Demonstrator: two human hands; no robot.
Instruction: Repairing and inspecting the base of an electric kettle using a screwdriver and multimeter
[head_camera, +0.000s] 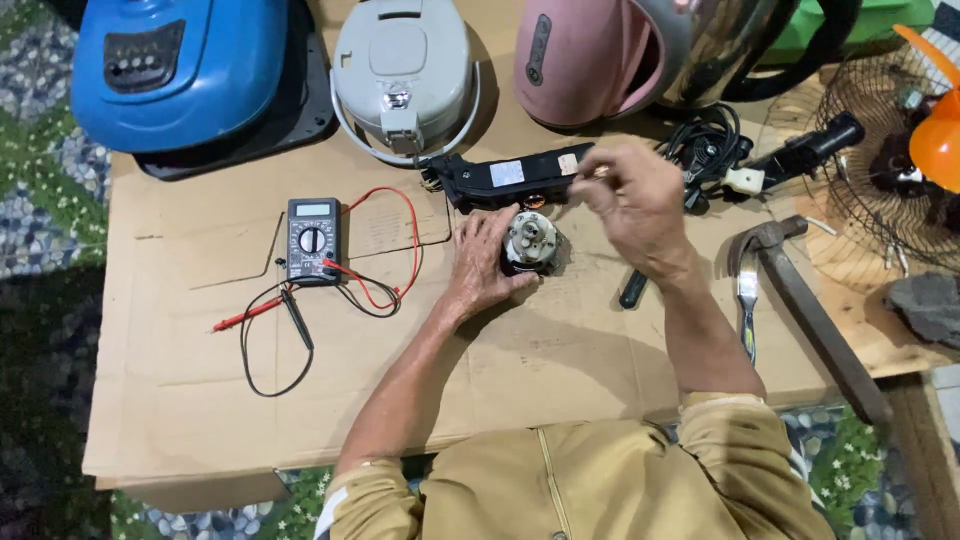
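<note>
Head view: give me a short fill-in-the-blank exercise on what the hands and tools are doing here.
1. The left hand grips a small round ____.
2. The meter lies to the ____ of the left hand.
3. The hammer lies on the person's ____ side.
4. The right hand hovers beside a long ____ casing.

Missing words: motor; left; right; black

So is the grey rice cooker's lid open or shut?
Shut: the grey rice cooker shows its lid lying flat over the body, latch at the front, no gap or inner pot visible.
</note>
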